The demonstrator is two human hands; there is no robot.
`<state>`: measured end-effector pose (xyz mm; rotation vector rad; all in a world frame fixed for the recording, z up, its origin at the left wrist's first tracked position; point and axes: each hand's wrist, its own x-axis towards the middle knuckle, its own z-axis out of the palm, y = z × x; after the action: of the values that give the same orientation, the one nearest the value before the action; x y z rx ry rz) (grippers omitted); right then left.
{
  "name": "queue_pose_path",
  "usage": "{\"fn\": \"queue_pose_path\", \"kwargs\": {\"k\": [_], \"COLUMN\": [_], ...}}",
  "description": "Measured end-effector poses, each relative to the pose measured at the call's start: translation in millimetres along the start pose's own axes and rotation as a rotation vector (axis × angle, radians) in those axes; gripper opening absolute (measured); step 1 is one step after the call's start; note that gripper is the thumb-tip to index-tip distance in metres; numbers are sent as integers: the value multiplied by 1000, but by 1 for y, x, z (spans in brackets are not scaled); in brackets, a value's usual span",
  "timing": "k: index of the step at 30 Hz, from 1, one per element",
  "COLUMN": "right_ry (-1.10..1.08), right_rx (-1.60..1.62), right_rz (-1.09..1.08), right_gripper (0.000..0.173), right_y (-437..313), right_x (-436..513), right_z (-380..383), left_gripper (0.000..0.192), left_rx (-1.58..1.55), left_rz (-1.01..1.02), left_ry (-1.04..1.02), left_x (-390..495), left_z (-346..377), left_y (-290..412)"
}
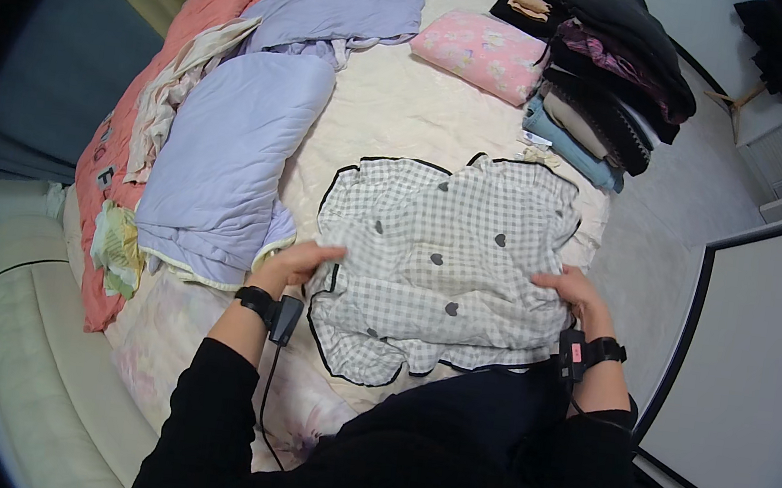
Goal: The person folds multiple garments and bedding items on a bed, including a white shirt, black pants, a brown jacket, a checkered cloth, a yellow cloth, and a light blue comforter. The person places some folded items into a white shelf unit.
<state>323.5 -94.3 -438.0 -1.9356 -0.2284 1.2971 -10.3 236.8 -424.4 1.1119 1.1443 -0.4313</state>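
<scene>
A grey-and-white gingham cloth (pixel 416 276) with dark hearts and a ruffled, black-trimmed edge lies on the bed in front of me. It is creased, and one layer is folded over near my body. My left hand (pixel 298 262) grips its left side, thumb on top and fingers partly hidden. At the opposite side, my right hand (pixel 570 287) pinches the edge between thumb and fingers. Both wrists wear black straps with small cabled devices. Just left of my left hand is a folded lavender quilt (pixel 235 154) with a pale yellow border.
Folded dark clothes (pixel 622 53), blue jeans (pixel 572 145) and a pink floral folded cloth (pixel 485 52) lie at the far right. Another lavender bedding piece (pixel 346 4) and a coral blanket (pixel 191 26) are at the far left. A white black-framed panel (pixel 739 363) stands right of the bed.
</scene>
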Motion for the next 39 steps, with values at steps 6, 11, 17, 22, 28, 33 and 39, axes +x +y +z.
{"fn": "queue_pose_path", "kwargs": {"k": [6, 11, 17, 22, 28, 33, 39], "right_ry": [117, -99, -204, -364, -229, -350, -459], "right_rx": [624, 869, 963, 1195, 783, 264, 200], "right_rz": [-790, -1049, -621, -654, 20, 239, -104], "right_gripper": [36, 47, 72, 64, 57, 64, 78], "right_y": [-94, -144, -138, -86, -26, 18, 4], "right_x": [-28, -76, -77, -47, -11, -21, -53], "right_z": [-17, -26, -13, -15, -2, 7, -40], "left_gripper": [43, 51, 44, 65, 79, 63, 62], "left_rx": [-845, -775, -767, -1004, -536, 244, 292], "left_rz": [886, 1295, 761, 571, 131, -10, 268], "left_ry": [-143, -284, -127, -348, -77, -220, -270], "left_x": [-54, -124, -82, -16, 20, 16, -34], "left_z": [-48, -56, -37, -28, 4, -5, -29], "left_y": [75, 110, 102, 61, -11, -62, -56]}}
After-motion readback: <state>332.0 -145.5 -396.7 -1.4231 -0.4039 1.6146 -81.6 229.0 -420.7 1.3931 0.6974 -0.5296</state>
